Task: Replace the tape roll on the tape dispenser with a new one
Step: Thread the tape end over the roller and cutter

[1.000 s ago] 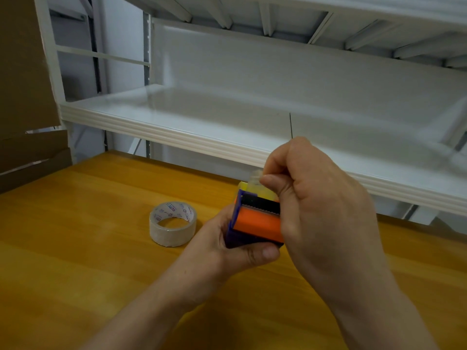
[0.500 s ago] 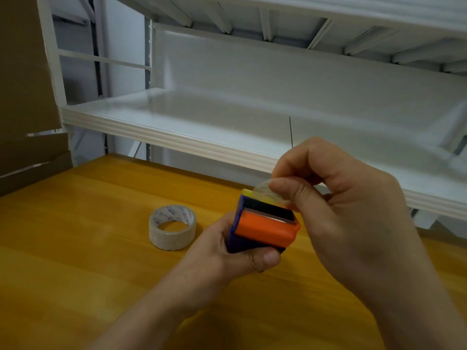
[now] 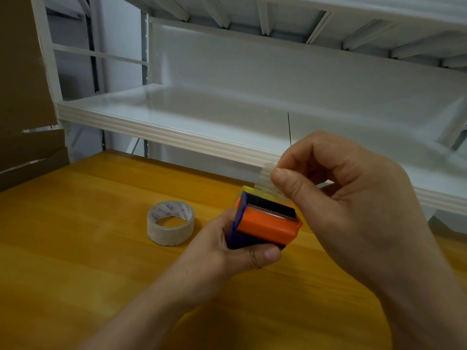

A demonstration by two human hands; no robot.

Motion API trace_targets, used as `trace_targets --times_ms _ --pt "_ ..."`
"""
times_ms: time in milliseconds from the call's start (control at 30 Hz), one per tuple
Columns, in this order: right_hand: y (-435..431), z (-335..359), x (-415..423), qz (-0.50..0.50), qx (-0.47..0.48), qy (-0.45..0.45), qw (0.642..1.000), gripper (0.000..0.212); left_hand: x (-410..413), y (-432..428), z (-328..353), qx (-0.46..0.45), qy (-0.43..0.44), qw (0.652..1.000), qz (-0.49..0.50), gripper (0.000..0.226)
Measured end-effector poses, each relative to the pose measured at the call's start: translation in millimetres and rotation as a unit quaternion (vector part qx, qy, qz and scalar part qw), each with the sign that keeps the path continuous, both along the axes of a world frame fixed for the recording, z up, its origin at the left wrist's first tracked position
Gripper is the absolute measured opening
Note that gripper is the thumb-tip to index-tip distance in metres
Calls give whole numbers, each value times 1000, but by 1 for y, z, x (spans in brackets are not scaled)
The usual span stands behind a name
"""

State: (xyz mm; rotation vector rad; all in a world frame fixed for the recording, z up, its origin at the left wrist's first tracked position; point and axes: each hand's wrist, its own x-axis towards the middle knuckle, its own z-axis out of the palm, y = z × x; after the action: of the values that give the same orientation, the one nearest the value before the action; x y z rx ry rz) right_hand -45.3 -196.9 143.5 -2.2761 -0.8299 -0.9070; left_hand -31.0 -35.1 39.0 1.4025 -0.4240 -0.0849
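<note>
My left hand point(image 3: 235, 246) grips a small tape dispenser point(image 3: 265, 223) from below, just above the wooden table point(image 3: 75, 248). The dispenser has an orange body, a blue side plate and a black toothed blade on top. My right hand point(image 3: 353, 210) pinches the free end of clear tape point(image 3: 265, 180) between thumb and forefinger and holds it up above the blade. A separate roll of clear tape point(image 3: 170, 222) with blue print on its core lies flat on the table, left of the dispenser.
A white metal shelf point(image 3: 177, 130) runs across behind the table, its front lip just beyond my hands. Brown cardboard point(image 3: 22, 97) leans at the far left edge.
My right hand has lifted up and to the right, drawing the tape end out of the dispenser. The blade, covered before, is now exposed. My left hand and the loose roll stayed put.
</note>
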Motion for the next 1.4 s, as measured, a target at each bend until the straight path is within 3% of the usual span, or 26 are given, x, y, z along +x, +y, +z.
trace_targets --times_ms 367,667,900,1200,1333,1400 --pt "1 -1 -2 4 -8 11 1000 5 1 3 0 1 -3 1000 8 44" --pt "5 2 -5 -2 -82 -56 995 7 6 4 -5 6 -1 999 38 54" --pt "12 -1 -8 -34 -150 -122 981 24 7 5 -6 1 1 998 60 55" --pt "23 -10 -4 -75 -227 -144 960 28 9 8 -3 -36 30 994 96 43" --pt "33 -16 -3 -90 -236 -145 957 44 10 10 -2 -41 46 993 99 37" --pt "40 -21 -2 -99 -237 -143 956 52 12 8 -1 -45 51 992 107 20"
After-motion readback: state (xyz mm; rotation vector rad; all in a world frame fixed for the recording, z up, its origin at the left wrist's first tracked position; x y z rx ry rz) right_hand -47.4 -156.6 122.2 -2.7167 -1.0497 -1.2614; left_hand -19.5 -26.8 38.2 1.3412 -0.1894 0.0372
